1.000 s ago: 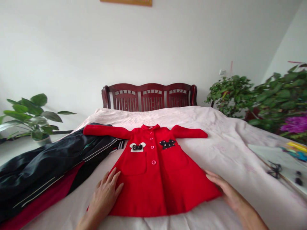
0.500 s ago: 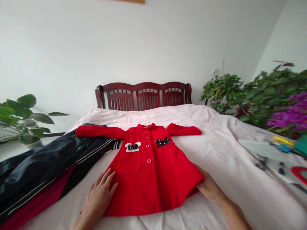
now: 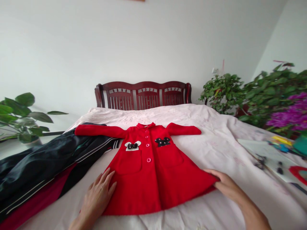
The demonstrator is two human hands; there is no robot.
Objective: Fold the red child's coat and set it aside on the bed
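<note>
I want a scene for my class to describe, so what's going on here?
A person has both hands on a red coat spread out front up on a bed. The left hand rests open on one lower side, while the right hand holds the opposite side near the hem. The sleeves reach outward, one lying over dark striped clothing.

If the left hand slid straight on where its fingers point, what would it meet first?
Probably the nearer patch pocket of the red coat, whose edge the left hand touches, though depth is unclear.
</note>
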